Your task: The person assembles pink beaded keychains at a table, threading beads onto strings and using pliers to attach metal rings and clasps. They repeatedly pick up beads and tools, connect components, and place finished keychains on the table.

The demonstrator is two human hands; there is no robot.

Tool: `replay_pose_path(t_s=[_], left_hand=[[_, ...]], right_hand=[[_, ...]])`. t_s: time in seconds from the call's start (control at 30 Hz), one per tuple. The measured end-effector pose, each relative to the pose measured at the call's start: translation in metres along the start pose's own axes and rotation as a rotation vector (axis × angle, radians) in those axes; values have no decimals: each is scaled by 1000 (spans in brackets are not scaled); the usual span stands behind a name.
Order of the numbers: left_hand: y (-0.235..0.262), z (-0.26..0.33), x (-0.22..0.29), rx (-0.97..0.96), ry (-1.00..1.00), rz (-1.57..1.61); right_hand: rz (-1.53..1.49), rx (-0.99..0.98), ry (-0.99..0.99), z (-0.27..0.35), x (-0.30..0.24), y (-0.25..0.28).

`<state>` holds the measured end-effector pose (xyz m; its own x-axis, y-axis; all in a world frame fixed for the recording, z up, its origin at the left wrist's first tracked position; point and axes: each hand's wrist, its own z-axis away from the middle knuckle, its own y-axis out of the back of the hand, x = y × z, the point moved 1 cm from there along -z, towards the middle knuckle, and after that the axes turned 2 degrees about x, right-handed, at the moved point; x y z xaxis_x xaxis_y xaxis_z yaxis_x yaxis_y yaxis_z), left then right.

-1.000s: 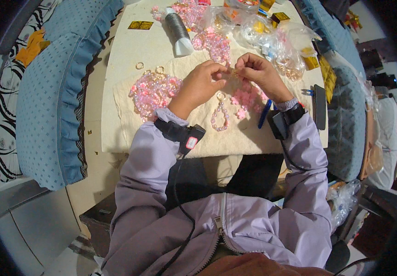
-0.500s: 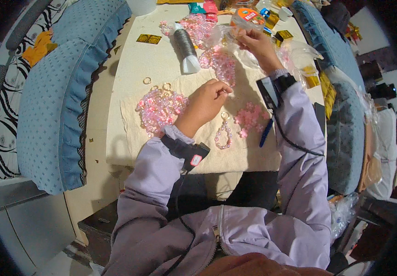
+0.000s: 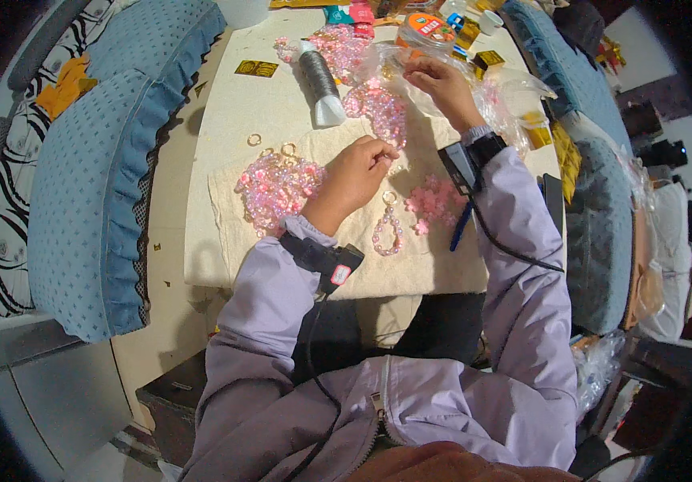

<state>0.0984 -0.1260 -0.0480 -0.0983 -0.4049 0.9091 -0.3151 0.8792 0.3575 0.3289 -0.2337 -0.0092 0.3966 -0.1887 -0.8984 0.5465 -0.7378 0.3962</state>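
Observation:
My left hand (image 3: 354,178) is closed over the cloth in a pinch; whatever sits between its fingertips is too small to make out. Above the clear plastic bags at the back, my right hand (image 3: 444,90) has its fingers drawn together, and I cannot see what they hold. A beaded loop (image 3: 387,236) with a gold ring lies in front of my left hand. To its right is a pile of pink flower-shaped pieces (image 3: 434,205). Left of my wrist lies a heap of pink beaded strands (image 3: 275,189), with gold rings (image 3: 254,140) at its far side.
A spool of grey thread (image 3: 319,80) lies beyond my left hand, beside more pink beads (image 3: 384,112). A blue pen (image 3: 461,226) rests near my right forearm. A round tub (image 3: 428,32) and plastic bags (image 3: 514,92) crowd the back right. Blue-covered seats (image 3: 93,217) flank the table.
My right hand has shifted slightly left and nearer to me, away from the tub. My left hand stays almost in place, still pinched. The view has moved a little.

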Motion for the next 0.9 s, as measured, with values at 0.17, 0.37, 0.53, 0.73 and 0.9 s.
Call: replay_pose_path(t_s=[0.17,0.37,0.53,0.73,0.9], left_hand=[[1,-1,-5,56,-122,-50],[0,0,-3,25,-42,-77],[3,2,8,-33,-39,-99],[2,2,7,-10,-82,-90],[2,2,3,-9,-77,-46]], right_hand=[[-85,20,-64,57,-17,18],[327,-140,-55,146,-23,31],[416,-108,40,186,-29,26],[597,141,346,198,-41,45],[816,250,198,231,-42,64]])
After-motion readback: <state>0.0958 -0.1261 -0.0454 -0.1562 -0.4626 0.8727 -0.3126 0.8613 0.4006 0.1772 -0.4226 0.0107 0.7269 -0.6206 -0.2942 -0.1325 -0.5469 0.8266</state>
